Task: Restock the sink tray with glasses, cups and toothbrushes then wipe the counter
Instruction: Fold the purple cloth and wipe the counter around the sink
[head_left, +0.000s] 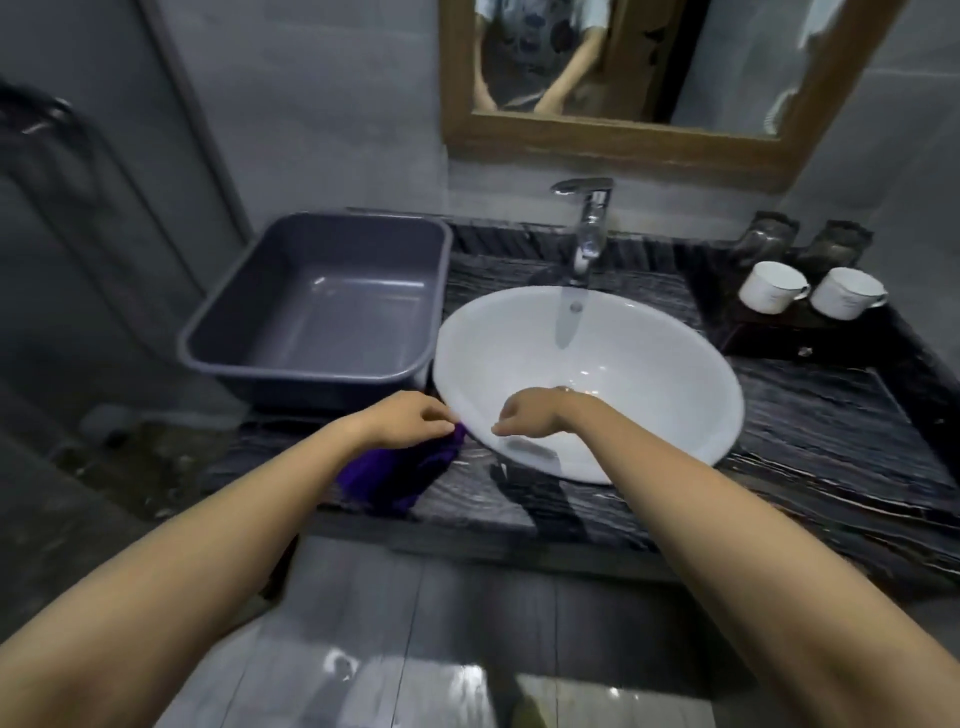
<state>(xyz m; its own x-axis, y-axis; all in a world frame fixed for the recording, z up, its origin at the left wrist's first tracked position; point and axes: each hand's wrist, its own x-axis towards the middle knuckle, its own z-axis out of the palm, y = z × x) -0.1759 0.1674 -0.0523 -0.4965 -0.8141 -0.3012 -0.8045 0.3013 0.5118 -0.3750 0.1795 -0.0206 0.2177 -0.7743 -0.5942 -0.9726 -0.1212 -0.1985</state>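
A purple cloth (400, 475) lies bunched on the dark marbled counter (810, 441), just left of the white basin (587, 379). My left hand (410, 418) holds the cloth's top edge with curled fingers. My right hand (530, 415) hovers over the basin's near rim, fingers loosely curled and holding nothing. On a dark tray (769, 332) at the back right stand two white cups (774, 287) (849, 300) and, behind them, two upturned glasses (761, 239) (834, 244). No toothbrushes are visible.
An empty grey plastic tub (317, 306) sits on the counter's left end. A chrome tap (587, 228) rises behind the basin, below a wood-framed mirror (623, 135). A grey tiled floor lies below the counter's front edge.
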